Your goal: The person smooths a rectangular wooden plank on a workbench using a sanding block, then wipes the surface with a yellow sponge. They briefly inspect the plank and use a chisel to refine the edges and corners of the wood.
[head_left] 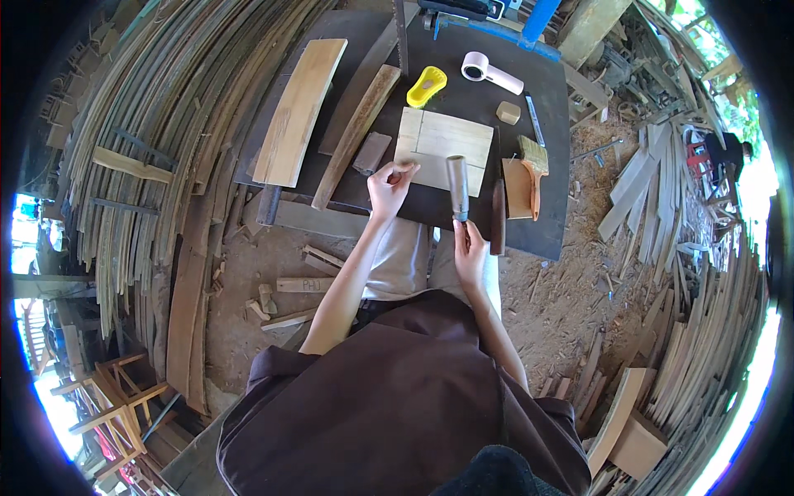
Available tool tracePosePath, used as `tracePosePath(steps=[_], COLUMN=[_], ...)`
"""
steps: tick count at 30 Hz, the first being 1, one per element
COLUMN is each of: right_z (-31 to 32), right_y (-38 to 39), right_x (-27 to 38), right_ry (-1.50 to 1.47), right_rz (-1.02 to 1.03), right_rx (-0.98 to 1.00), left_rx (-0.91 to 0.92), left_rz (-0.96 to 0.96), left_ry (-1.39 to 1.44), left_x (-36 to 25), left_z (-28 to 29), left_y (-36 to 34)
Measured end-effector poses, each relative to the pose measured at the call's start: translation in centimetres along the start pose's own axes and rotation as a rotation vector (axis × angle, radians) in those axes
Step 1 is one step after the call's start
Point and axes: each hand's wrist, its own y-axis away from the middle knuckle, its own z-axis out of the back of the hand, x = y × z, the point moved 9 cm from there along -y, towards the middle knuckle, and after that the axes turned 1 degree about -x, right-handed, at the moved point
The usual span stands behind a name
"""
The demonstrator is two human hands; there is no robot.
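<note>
My right hand (470, 252) is closed around the lower end of a cylindrical tool (458, 183), a brownish metal tube with a grey-blue neck, held upright over the table's near edge. The tube overlaps the lower right of a pale wooden board (447, 142) lying flat on the dark table. Beside that board's lower left corner, my left hand (389, 190) has its fingers pinched together; what they hold, if anything, is too small to make out. A grey-brown block (372, 154) lies just left of that hand.
On the dark table (538, 236) are a long plank (302, 116), a narrow wood strip (360, 132), a yellow dish (426, 87), a pale pink handheld device (492, 73), a small wood block (508, 112) and a brush (533, 155). Stacked timber (141, 165) stands left.
</note>
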Motion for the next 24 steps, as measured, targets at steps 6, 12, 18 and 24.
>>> tracePosePath(steps=[6,12,18,24], right_z=[-2.0,-3.2,-1.0,-0.8], right_y=[1.0,1.0,0.7,0.3], right_x=[3.9,1.7,0.5,-4.4], right_ry=[-0.005,0.048,-0.016,-0.228], right_rz=[0.201,0.106,0.062,-0.228], right_rx=[0.145,0.173,0.005,-0.069], left_rx=[0.036,0.037,0.021,-0.021], left_rz=[-0.02,-0.03,-0.144,-0.239], left_ry=[-0.04,0.065,0.003,-0.043], left_x=[1.5,1.5,-0.1,-1.5], left_z=[-0.1,-0.5,0.2,0.3], left_y=[0.0,0.1,0.7,0.7])
